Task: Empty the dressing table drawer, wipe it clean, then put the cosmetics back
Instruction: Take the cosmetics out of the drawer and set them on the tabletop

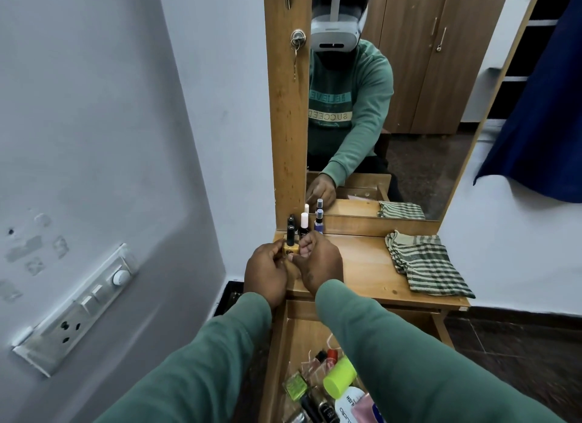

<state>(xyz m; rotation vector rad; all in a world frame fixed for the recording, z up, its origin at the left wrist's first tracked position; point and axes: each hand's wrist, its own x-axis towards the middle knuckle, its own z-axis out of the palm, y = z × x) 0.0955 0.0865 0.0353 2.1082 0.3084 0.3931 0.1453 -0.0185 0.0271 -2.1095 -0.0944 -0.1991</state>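
Both hands meet over the back left corner of the dressing table top (362, 265). My left hand (266, 273) and my right hand (318, 262) pinch a small yellow nail polish bottle (290, 248) with a black cap, standing on the wood. Behind it stand a bottle with a white cap (304, 222), a black-capped bottle (291, 221) and a small blue spray bottle (319, 222). Below, the open drawer (302, 331) holds several cosmetics, among them a lime-yellow capped tube (340, 377), a green packet (296, 386) and a white tube (346, 405). My right sleeve hides part of the drawer.
A folded green-and-cream striped cloth (425, 263) lies on the right side of the table top. The mirror (409, 107) rises behind the table. A wall with a switchboard (78, 309) is close on the left. A blue curtain (541, 107) hangs at the right.
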